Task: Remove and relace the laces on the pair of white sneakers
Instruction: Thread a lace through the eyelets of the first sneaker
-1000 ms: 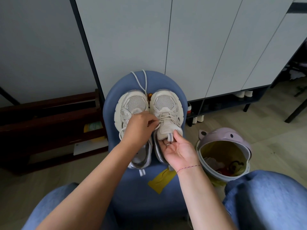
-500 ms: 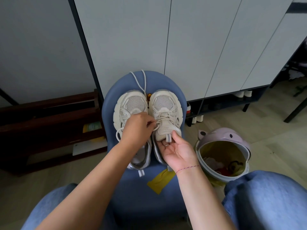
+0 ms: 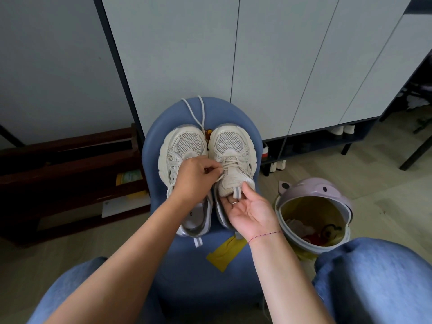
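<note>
Pinching, left hand (image 3: 194, 181) lace (image 3: 225, 170), right hand (image 3: 249, 212) tongue (image 3: 231, 181)

Two white sneakers were out there: the left sneaker (image 3: 182, 146) under the left grip (image 3: 194, 181), the right sneaker (image 3: 233, 146) just beyond the right grip (image 3: 250, 209). That made two grips. One loose lace (image 3: 198, 113) lay beyond both, and one threaded lace (image 3: 233, 163) ran by the left grip. There was one blue stool (image 3: 187, 277), one lilac bin (image 3: 311, 190) right of the right grip, and one yellow strip (image 3: 224, 253).
</note>
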`<state>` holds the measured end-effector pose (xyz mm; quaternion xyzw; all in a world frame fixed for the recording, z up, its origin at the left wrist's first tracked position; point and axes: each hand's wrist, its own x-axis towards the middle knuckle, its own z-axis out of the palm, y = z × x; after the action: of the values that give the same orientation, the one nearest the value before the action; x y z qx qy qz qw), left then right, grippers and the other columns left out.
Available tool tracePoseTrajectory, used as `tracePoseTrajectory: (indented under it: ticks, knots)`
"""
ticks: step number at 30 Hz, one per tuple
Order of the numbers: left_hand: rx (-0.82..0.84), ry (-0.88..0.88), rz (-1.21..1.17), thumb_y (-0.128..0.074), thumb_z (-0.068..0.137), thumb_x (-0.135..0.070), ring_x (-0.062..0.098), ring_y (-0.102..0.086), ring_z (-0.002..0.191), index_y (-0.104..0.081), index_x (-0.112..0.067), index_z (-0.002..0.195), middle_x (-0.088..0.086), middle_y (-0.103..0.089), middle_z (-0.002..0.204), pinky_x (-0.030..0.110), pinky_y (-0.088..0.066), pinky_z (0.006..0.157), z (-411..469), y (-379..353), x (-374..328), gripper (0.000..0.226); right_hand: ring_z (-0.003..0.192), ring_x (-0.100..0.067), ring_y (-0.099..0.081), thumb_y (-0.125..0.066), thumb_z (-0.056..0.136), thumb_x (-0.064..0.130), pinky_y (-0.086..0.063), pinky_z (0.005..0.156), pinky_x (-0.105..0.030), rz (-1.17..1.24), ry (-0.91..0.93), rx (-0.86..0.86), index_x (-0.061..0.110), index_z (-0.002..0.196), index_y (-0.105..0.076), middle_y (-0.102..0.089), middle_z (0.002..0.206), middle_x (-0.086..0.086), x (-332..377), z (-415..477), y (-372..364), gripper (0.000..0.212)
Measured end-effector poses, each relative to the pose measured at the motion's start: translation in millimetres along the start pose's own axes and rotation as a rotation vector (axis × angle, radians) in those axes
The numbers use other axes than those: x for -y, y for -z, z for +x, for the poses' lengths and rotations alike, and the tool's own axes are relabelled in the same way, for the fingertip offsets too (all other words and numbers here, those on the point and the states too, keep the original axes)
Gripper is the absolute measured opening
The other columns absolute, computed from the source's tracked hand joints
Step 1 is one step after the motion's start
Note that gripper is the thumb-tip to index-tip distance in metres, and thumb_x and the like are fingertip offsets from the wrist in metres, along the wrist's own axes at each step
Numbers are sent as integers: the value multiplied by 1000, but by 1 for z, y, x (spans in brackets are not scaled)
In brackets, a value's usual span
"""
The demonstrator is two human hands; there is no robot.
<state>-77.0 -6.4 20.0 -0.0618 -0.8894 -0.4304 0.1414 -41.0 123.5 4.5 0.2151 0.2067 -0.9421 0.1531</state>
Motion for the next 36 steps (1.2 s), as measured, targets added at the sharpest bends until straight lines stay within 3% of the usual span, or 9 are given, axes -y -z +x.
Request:
tracePoseTrajectory:
  ticks: [7,11,16,19,25,29,32,34,36]
  knots:
    - [68,90,-75,-73,88,-12,-10,-57,71,-78,-9,98,-7,-69,86,-1,-39,68,1,2,-1,11,71,-26,-72,-47,98,15,-58,68,-41,9,12,19,0,101,-63,-72,86,-17,0,0,0,22]
    - [52,153,-104,-76,86,-13,-15,-57,61,-79,-11,92,-13,-66,74,1,-41,62,1,-1,-5,7,86,-29,-67,-47,98,14,-55,72,-46,4,14,23,-1,103,-63,-70,92,-19,-2,0,-1,22]
    - [19,212,-135,-77,84,-10,-5,-55,56,-76,-12,85,-9,-62,66,6,-42,59,2,-2,-9,2,85,-28,-66,-48,97,12,-55,73,-45,13,27,22,0,102,-63,-71,89,-17,-4,1,0,21]
    - [42,202,-84,-72,88,-13,7,-59,73,-73,-12,88,-6,-65,76,24,-49,76,1,-5,-11,1,86,-29,-67,-49,96,12,-55,74,-45,19,34,21,0,104,-63,-70,93,-17,-5,2,0,20]
    - [-29,127,15,-63,96,-17,25,-61,99,-75,-9,99,5,-69,102,39,-48,91,-4,-16,-12,15,91,-29,-62,-49,96,12,-51,87,-41,12,33,10,2,101,-63,-68,95,-16,-5,1,-2,18]
    - [-155,59,16,-60,98,-23,10,-50,102,-70,-14,110,-2,-62,111,18,-36,91,-22,-12,-21,18,89,-30,-62,-52,94,13,-49,86,-41,-24,-18,-12,0,100,-62,-67,88,-17,0,-3,-6,17]
    - [-167,345,-304,-59,99,-31,5,-56,71,-66,-16,94,-3,-62,83,8,-42,63,-44,-11,-35,17,92,-30,-61,-53,95,23,-50,82,-41,-65,-74,-38,0,100,-61,-65,97,-18,10,-7,-7,26]
    - [-96,744,-712,-58,99,-35,9,-53,55,-64,-10,97,3,-56,71,16,-46,50,-50,-15,-42,26,89,-28,-61,-52,95,27,-48,84,-38,-204,-102,-67,0,100,-62,-65,96,-16,17,-9,-6,29]
    - [14,1075,-1053,-58,97,-42,15,-54,57,-60,-3,96,7,-53,70,24,-51,51,-51,-17,-50,39,81,-23,-62,-54,95,29,-49,78,-34,-407,-95,-120,1,100,-63,-66,89,-13,22,-11,-5,29]
